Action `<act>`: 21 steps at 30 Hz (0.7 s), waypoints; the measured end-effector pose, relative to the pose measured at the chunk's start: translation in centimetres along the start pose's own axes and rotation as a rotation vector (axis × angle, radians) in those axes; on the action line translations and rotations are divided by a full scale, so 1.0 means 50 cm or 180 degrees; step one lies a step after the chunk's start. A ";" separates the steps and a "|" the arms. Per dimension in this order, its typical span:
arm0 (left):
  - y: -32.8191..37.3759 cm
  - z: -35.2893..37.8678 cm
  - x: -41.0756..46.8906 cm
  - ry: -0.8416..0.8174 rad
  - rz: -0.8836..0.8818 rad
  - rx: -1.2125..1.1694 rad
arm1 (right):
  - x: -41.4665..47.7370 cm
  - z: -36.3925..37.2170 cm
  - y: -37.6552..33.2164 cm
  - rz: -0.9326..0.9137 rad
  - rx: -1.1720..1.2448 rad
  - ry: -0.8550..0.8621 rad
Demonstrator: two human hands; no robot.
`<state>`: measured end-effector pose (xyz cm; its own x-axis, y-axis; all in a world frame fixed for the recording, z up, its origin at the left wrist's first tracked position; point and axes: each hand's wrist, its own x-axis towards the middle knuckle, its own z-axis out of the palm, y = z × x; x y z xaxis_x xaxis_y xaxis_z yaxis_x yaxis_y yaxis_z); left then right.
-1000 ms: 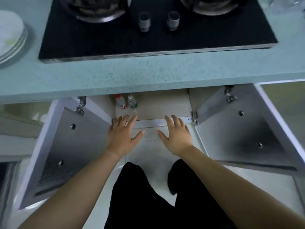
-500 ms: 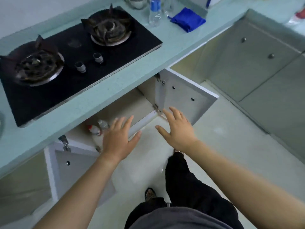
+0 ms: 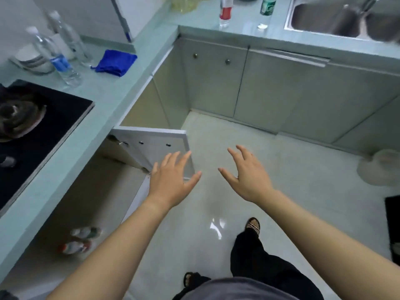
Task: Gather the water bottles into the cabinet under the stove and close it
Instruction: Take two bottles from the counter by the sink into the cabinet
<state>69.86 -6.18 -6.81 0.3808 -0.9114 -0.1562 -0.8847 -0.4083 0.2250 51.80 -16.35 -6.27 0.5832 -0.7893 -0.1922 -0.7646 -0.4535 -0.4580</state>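
The cabinet under the stove [image 3: 93, 191] stands open, its right door [image 3: 155, 146] swung out. Two small bottles rest inside at the lower left: one with a green label [image 3: 85, 232], one with a red label [image 3: 72, 247]. On the counter right of the stove stand two clear water bottles, one with a blue label [image 3: 57, 61] and one behind it [image 3: 69, 37]. A red-labelled bottle [image 3: 225, 11] and a green-labelled bottle [image 3: 268, 6] stand on the far counter near the sink. My left hand [image 3: 171, 180] and my right hand [image 3: 249, 176] hover empty, fingers spread, over the floor.
The black stove [image 3: 32, 135] fills the left counter. A blue cloth [image 3: 115, 62] and stacked white bowls [image 3: 32, 59] lie near the bottles. A steel sink [image 3: 337, 18] is at the top right. A white round object [image 3: 383, 167] and a dark mat [image 3: 392, 224] sit on the floor at right.
My view has swung right, from facing the open cabinet to the counter corner and sink. Both hands have come away from the cabinet opening and stay open and empty.
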 end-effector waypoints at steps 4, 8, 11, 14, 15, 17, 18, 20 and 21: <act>0.150 0.011 0.138 -0.0049 0.0299 0.0105 | 0.058 -0.094 0.142 0.0247 0.0046 0.0199; 0.288 0.024 0.276 -0.0083 0.0551 0.0199 | 0.124 -0.190 0.284 0.0496 0.0111 0.0351; 0.362 0.019 0.371 -0.0100 0.0583 0.0157 | 0.181 -0.254 0.364 0.0565 0.0091 0.0448; 0.407 0.002 0.460 -0.0058 0.0568 0.0108 | 0.261 -0.309 0.407 0.0539 0.0125 0.0515; 0.416 -0.006 0.492 -0.0028 0.0557 0.0092 | 0.294 -0.324 0.415 0.0509 0.0139 0.0538; 0.426 -0.024 0.561 0.0052 0.0545 0.0122 | 0.370 -0.350 0.421 0.0422 0.0142 0.0598; 0.427 -0.033 0.598 0.0097 0.0548 0.0153 | 0.411 -0.361 0.421 0.0372 0.0143 0.0628; 0.424 -0.056 0.682 0.0191 0.0549 0.0211 | 0.500 -0.386 0.418 0.0295 0.0171 0.0668; 0.420 -0.068 0.729 0.0247 0.0558 0.0227 | 0.547 -0.398 0.415 0.0258 0.0180 0.0689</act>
<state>66.06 -48.18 -4.53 0.2364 -0.9706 -0.0456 -0.9551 -0.2407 0.1730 46.43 -55.59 -3.74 0.4434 -0.8953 -0.0424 -0.7864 -0.3659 -0.4977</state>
